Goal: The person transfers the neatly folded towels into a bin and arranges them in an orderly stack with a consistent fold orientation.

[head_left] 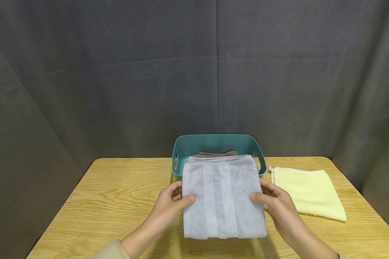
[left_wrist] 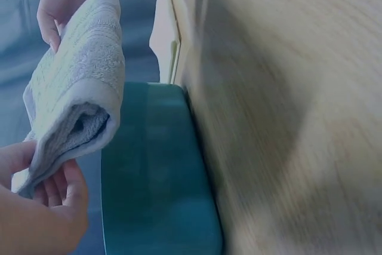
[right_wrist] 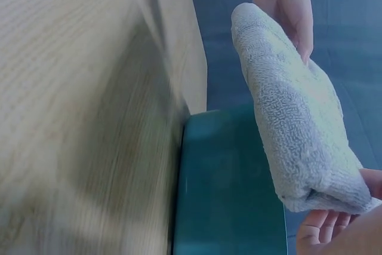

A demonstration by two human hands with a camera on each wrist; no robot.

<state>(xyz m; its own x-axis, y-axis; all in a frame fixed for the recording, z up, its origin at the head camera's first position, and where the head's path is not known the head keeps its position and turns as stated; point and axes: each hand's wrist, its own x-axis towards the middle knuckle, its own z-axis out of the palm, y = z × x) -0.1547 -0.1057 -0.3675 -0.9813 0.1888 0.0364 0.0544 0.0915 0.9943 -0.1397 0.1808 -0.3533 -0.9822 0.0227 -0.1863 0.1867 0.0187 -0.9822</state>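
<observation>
A folded light grey towel (head_left: 220,201) with paler woven bands is held up off the table in front of a teal basket (head_left: 214,141). My left hand (head_left: 168,201) pinches its left edge, thumb on the near face and fingers behind. On the opposite edge, my right hand (head_left: 277,203) grips it the same way. Both wrist views show the towel in several layers, with its folded edge hanging above the wooden surface. Inside the basket lies a brown cloth (head_left: 215,154), mostly hidden behind the grey towel.
A folded pale yellow towel (head_left: 311,192) lies on the wooden table (head_left: 116,194) to the right of the basket. Behind the table hangs a dark grey curtain (head_left: 149,79). The basket stands near the table's back edge.
</observation>
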